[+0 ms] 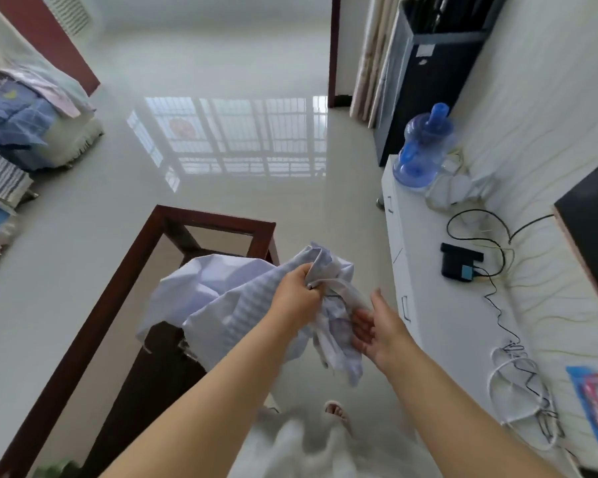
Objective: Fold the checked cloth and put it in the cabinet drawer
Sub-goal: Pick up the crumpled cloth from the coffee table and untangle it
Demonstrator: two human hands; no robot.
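Fingers: those of the left hand (296, 294) are curled tight round a bunched part of the checked cloth (228, 305); those of the right hand (382, 327) are spread and nearly straight, palm turned toward the hanging part of the cloth, touching or just short of it (cannot tell which) and holding nothing.

Landmark for all places: the dark wooden table (125, 288).

1. Floor (194, 188): pale, glossy, wide and bare beyond the table's far end and along its left side. Largest free room for spreading the cloth.
2. White cabinet (439, 305): long and low, well right of the table across a narrow strip of floor. Front edge faces that strip; drawer handles (406, 307) show on the front, drawers shut as far as can be seen. Top carries cables (497, 305), a small black box (458, 266) and a blue water bottle (423, 150) at the far end.
3. Table: red-brown frame, dark top, far corner just beyond the cloth. A flat edge to fold against.
4. Checked cloth: crumpled, held in the air over the table's right side, one part draped on the top, one part hanging off toward the cabinet.

Progress, judged: no fold made; cloth only gathered up. Left to do: spread, fold, open drawer, stow.

Caution: the gap between table and cabinet is tight, and a drawer pulled out will narrow it.
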